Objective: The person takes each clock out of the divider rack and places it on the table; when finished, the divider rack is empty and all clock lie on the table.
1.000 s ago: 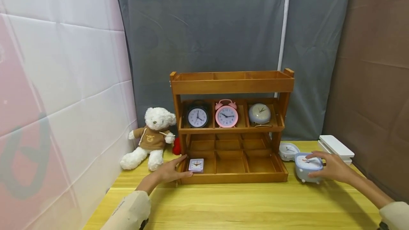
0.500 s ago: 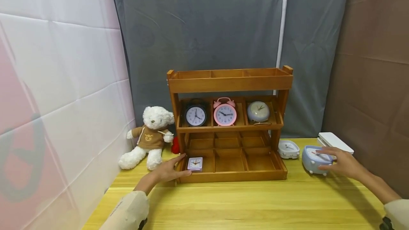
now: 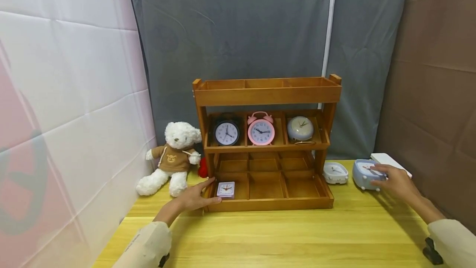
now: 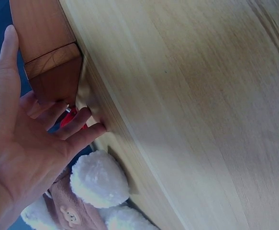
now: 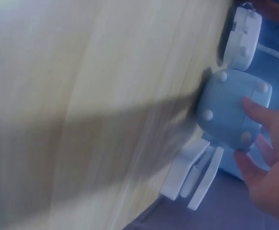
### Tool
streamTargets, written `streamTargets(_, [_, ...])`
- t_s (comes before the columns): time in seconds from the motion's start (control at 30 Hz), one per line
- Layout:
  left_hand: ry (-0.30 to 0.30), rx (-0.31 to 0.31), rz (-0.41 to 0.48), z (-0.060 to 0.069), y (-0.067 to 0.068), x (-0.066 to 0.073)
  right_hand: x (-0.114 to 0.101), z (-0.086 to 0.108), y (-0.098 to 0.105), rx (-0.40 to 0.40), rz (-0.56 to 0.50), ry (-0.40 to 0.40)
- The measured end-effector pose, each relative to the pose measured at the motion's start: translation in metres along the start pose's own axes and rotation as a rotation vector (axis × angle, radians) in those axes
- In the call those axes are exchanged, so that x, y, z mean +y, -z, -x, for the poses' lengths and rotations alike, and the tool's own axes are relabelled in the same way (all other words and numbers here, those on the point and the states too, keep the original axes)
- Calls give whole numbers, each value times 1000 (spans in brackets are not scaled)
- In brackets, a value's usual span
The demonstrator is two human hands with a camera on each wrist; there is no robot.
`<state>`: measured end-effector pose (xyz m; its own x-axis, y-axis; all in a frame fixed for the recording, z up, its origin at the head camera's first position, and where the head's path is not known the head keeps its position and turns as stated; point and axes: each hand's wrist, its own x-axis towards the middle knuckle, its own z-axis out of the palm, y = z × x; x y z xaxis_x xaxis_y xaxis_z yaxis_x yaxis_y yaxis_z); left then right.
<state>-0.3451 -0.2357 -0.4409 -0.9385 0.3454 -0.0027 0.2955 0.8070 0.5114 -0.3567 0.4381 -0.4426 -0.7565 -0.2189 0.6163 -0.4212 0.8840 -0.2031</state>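
At the table's right, the right hand has its thumb and fingers around a blue clock; in the right wrist view the fingertips lie on the blue clock. The left hand touches the lower left corner of the wooden rack, fingers spread and thumb on the front edge, beside a small lilac clock in the front left compartment. In the left wrist view the left hand is around the rack's corner.
The rack's tilted middle shelf holds a black clock, a pink clock and a round grey clock. A white clock and a white box are at the right. Left of the rack sits a teddy bear, near a red object.
The right hand and the blue clock have moved right and back, away from the white clock and close to the white box. The left hand has stayed on the rack's corner.
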Motion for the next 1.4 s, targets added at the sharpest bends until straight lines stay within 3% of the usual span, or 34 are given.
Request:
streamTargets(0.23, [1,4,10,1,0,-2,6,-19,-13,-25,-33,-63])
streamTargets(0.4, [-8,11,15,1,0,-2,10,-26,-19,-15,-39,-39])
streamTargets(0.63, [-13,10,16,-1,2,0,14,-27,-18,17,-28,16])
streamTargets(0.83, [-1,3,25,1,2,0,12,-26,-20,-7,-51,35])
streamTargets(1.17, [22,-3,14,3,-1,1,8,-24,-19,-59,-60,-27])
streamTargets(1.4, [21,11,20,3,1,1,4,-27,-16,-34,-45,34])
